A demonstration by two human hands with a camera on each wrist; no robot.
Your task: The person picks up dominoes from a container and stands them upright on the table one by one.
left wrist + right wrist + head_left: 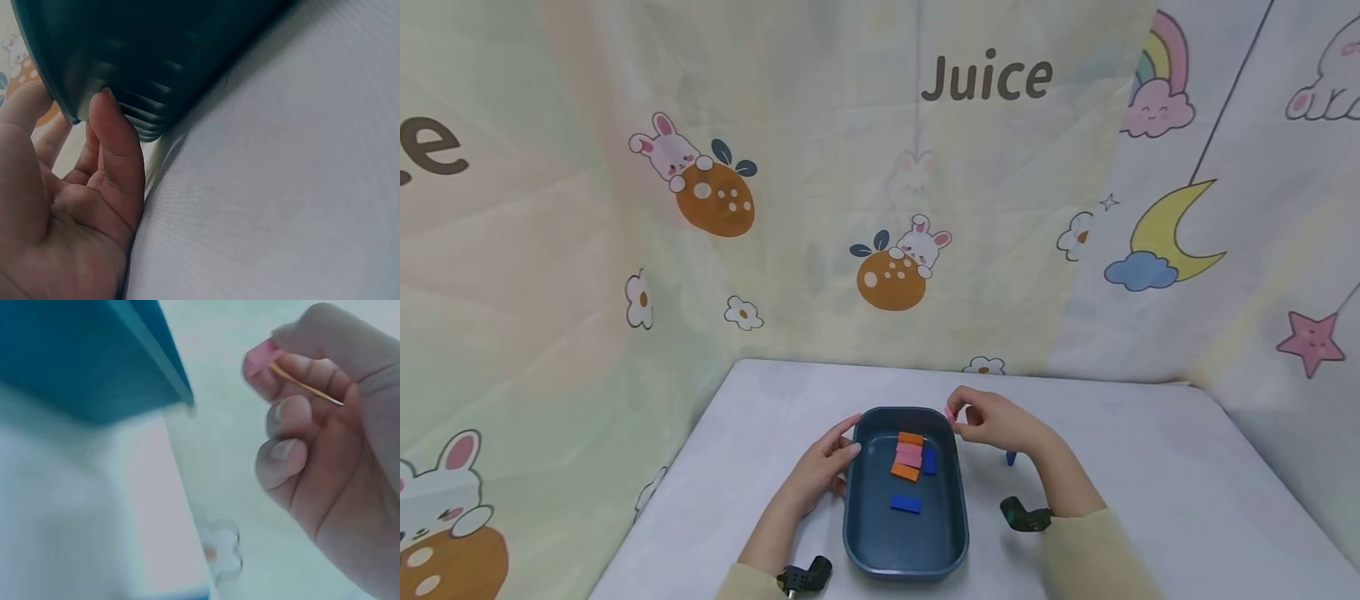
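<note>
A dark blue rectangular tray [906, 554] lies on the table. Inside it are two orange pieces [905, 472], overlapping pink pieces [908, 454] and two blue pieces [906, 503], all small, flat and rectangular. My left hand [818, 468] grips the tray's left side by the rim, as the left wrist view also shows. Just beyond the far right corner of the tray, my right hand [1000, 419] pinches a small pink piece [262, 357] between thumb and forefinger. A thin orange strip [306, 384] shows against the fingers of that hand; its full shape is hidden.
A small dark blue object [1011, 457] lies on the white table [1150, 500] beneath the right wrist, partly hidden. Printed cloth [805, 167] with cartoon rabbits hangs behind the table and along its sides. Both wrists wear black camera bands.
</note>
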